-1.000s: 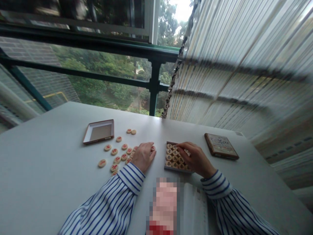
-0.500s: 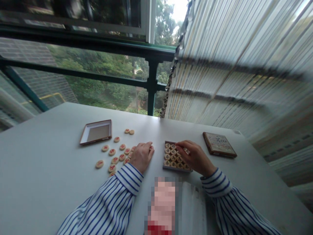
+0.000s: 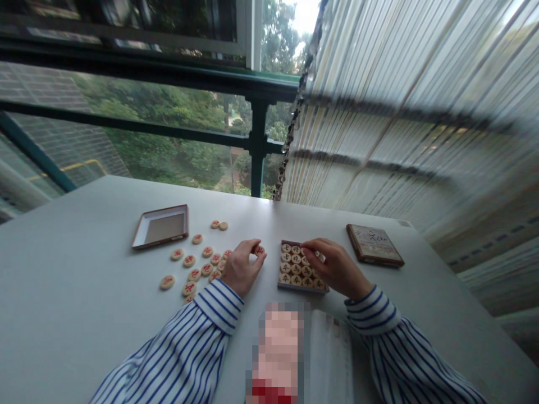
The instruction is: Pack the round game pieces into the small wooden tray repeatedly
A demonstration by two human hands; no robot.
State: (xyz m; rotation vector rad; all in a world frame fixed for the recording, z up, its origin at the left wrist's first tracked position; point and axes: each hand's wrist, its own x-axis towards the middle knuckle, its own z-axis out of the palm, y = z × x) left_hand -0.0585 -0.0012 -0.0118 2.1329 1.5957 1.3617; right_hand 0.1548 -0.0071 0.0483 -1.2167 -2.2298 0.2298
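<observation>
My left hand [image 3: 241,268] is closed, its thumb and forefinger gripping a round wooden xiangqi piece [image 3: 260,251] with a red character. Left of that hand, more red-marked xiangqi pieces [image 3: 194,275] lie scattered, some touching; the hand hides part of the group. My right hand [image 3: 336,268] reaches over an open shallow box [image 3: 279,278] filled with rows of black-marked xiangqi pieces [image 3: 296,270]. Its fingers are drawn together above the box's far part and cover several pieces there. Whether a piece is between those fingertips cannot be made out.
A box lid [image 3: 161,225] lies inner side up at the far left. To the right rests a closed printed box [image 3: 374,245]. A clear plastic case [image 3: 331,359] and a pixelated item [image 3: 278,356] lie near me. Window and curtain [image 3: 362,129] border the white table [image 3: 84,269].
My left thumb and forefinger have closed round the red-marked xiangqi piece, now showing between them. The right hand stays over the box. The view has shifted slightly.
</observation>
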